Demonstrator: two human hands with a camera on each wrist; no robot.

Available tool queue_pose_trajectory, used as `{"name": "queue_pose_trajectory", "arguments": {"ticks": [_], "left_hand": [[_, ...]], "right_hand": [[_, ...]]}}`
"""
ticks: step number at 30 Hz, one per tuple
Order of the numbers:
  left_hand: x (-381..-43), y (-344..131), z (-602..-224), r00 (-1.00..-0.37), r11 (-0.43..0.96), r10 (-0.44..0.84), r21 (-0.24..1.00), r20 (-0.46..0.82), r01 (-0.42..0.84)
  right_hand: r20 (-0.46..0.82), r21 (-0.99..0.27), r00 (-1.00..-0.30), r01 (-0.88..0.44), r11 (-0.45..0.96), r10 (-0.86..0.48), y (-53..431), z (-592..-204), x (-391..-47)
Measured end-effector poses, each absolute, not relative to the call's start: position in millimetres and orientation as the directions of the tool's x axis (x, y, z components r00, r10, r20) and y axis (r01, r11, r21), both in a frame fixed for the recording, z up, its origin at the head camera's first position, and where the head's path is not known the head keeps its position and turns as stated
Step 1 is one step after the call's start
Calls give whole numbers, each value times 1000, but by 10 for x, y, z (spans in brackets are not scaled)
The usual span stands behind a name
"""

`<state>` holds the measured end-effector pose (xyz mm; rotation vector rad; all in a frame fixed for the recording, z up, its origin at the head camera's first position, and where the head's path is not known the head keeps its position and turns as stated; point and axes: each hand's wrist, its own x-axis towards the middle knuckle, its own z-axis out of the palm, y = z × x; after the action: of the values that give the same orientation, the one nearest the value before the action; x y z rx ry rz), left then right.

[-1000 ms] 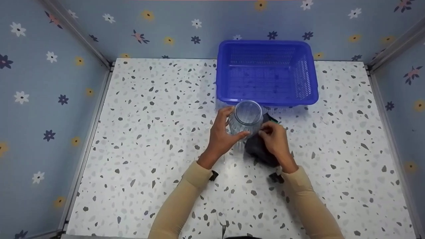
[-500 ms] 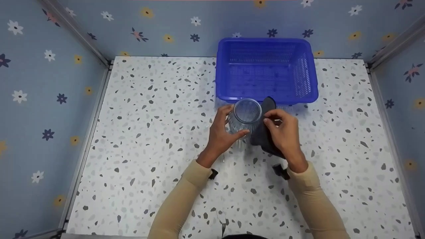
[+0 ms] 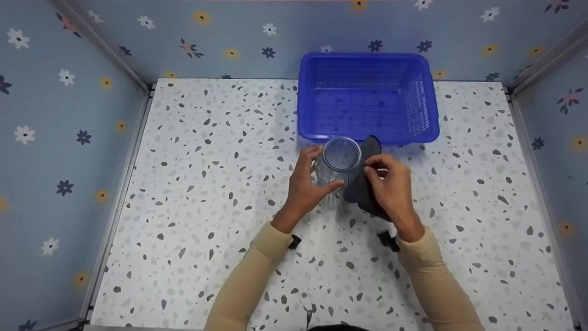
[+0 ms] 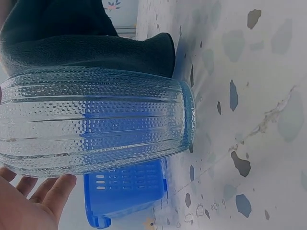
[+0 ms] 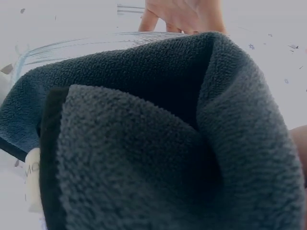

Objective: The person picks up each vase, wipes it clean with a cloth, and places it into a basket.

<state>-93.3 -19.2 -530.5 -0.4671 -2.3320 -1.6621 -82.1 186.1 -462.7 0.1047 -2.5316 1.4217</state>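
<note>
So yeah, left hand (image 3: 305, 186) had its grip curled round the jar (image 4: 96, 120) just in front of the basket (image 3: 358, 110), while the right hand's (image 3: 392, 184) grip pinched a dark cloth (image 5: 134, 163) beside that jar.

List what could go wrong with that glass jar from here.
The glass jar might slip or tip, since only the left hand grips it, fingers and thumb spread around its side.
The dark cloth in the right hand hangs close beside the jar and could nudge it.
A sudden forward move might knock it against the nearby blue basket.
</note>
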Motion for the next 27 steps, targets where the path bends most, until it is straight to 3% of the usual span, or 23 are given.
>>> {"name": "queue_pose_trajectory", "arguments": {"ticks": [10, 19, 27], "left_hand": [[-933, -192, -5321, -920, 315, 125, 865, 371, 391], [-944, -184, -5328, -917, 297, 130, 868, 377, 399], [-938, -183, -5326, -919, 296, 117, 870, 376, 394]], "right_hand": [[223, -841, -973, -158, 518, 65, 1884, -4932, -806], [114, -796, -993, -72, 601, 31, 1845, -5446, -890], [82, -783, -996, -44, 621, 33, 1826, -5535, -917]]}}
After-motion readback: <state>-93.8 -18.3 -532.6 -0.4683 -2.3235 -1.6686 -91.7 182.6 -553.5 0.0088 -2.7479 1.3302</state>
